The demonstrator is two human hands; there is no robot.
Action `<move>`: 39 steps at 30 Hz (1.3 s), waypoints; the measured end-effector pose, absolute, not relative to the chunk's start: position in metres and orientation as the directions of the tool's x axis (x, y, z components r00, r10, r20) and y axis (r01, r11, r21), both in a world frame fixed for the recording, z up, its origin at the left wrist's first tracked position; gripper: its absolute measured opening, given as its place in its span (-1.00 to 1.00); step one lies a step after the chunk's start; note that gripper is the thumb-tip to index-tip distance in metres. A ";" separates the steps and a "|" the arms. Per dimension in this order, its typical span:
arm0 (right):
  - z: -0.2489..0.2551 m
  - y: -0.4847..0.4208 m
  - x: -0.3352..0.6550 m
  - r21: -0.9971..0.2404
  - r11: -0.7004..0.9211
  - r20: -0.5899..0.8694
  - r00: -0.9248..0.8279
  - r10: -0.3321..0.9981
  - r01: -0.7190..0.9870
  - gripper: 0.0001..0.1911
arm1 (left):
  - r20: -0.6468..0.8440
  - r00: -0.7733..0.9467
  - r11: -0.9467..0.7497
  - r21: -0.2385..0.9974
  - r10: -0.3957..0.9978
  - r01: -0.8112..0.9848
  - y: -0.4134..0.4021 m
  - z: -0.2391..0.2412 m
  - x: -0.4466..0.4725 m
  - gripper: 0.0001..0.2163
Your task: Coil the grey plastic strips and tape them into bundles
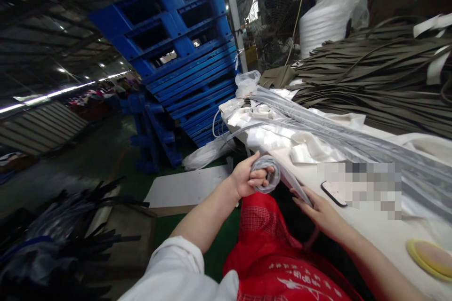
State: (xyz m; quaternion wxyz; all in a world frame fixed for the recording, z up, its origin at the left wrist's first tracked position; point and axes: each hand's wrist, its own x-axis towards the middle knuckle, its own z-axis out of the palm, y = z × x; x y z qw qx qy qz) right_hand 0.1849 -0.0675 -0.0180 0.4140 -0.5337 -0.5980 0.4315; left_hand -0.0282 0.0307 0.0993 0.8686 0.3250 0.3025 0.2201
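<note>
Grey coil [276,177] (one) was gripped in the left hand [247,179] beside the table [367,247] — inner turns partly hidden by fingers [260,181]. Right hand [316,207] pinched one flat strip [295,185] — lower end unclear. Table strips [353,140] overlapped, uncountable.

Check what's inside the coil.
Inside the coil: curled fingers of the left hand. They cover part of the opening; what lies behind them can't be seen.

Blue pallets [192,68] stacked beside pole [234,19]; olive strips [370,70] heaped.
</note>
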 end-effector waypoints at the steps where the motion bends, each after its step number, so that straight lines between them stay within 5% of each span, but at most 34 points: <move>1: -0.020 -0.070 0.181 -0.972 0.009 -0.016 -0.104 0.994 0.234 -0.56 | -0.317 0.684 0.652 0.694 0.657 -0.305 0.033 0.106 -0.029 -0.38; 6: -0.009 -0.088 0.158 -0.956 -0.244 -0.165 -0.395 0.904 -0.160 -0.53 | -0.040 0.410 0.346 0.613 0.911 -0.710 0.051 0.124 -0.018 -0.50; 13: -0.004 -0.094 0.152 -0.806 -0.393 -0.142 -0.500 0.854 -0.443 -0.64 | 0.009 0.244 0.171 0.689 0.970 -0.704 0.081 0.111 0.007 -0.56; 15: -0.004 -0.097 0.154 -0.781 -0.415 -0.155 -0.499 0.853 -0.467 -0.65 | 0.073 0.158 0.032 0.817 0.985 -0.575 0.080 0.098 0.016 -0.58; 18: 0.005 -0.099 0.160 -0.757 -0.407 -0.129 -0.494 0.860 -0.512 -0.66 | 0.340 0.199 -0.335 0.940 0.919 -0.057 0.059 0.064 0.031 -0.56; 20: 0.015 -0.100 0.169 -0.762 -0.357 -0.099 -0.447 0.889 -0.540 -0.67 | 0.396 0.429 -0.520 0.824 0.812 0.224 0.035 0.040 0.037 -0.55; 23: 0.025 -0.100 0.189 -0.813 -0.291 -0.111 -0.357 0.927 -0.504 -0.67 | 0.317 0.710 -0.726 0.566 0.629 0.391 0.003 0.019 0.036 -0.48; 25: 0.027 -0.101 0.203 -0.898 -0.293 -0.183 -0.327 0.927 -0.329 -0.65 | 0.228 0.788 -0.783 0.437 0.572 0.442 -0.010 0.018 0.031 -0.48; 28: 0.029 -0.100 0.221 -0.960 -0.158 -0.206 -0.203 0.957 0.232 -0.64 | 0.013 0.794 -0.646 0.589 0.608 0.486 -0.012 0.027 0.025 -0.47; 30: 0.032 -0.098 0.232 -0.785 0.029 -0.063 -0.126 0.990 0.618 -0.67 | -0.231 0.797 -0.370 0.791 0.558 0.488 -0.008 0.031 0.021 -0.43; 32: 0.032 -0.096 0.239 -0.573 0.153 0.037 -0.161 0.986 0.805 -0.69 | -0.423 0.810 0.017 0.890 0.407 0.456 -0.003 0.031 0.017 -0.41; 34: 0.028 -0.095 0.240 -0.536 0.179 0.005 -0.209 0.978 0.825 -0.61 | -0.491 0.839 0.350 0.848 0.235 0.399 0.001 0.030 0.014 -0.39; 36: 0.017 -0.097 0.233 -0.642 0.149 0.001 -0.193 0.981 0.752 -0.53 | -0.478 0.869 0.567 0.754 0.127 0.332 0.004 0.030 0.013 -0.33; 39: -0.001 -0.101 0.208 -0.836 0.160 0.101 -0.139 0.985 0.525 -0.49 | -0.373 0.911 0.770 0.628 0.173 0.111 0.001 0.032 0.021 -0.28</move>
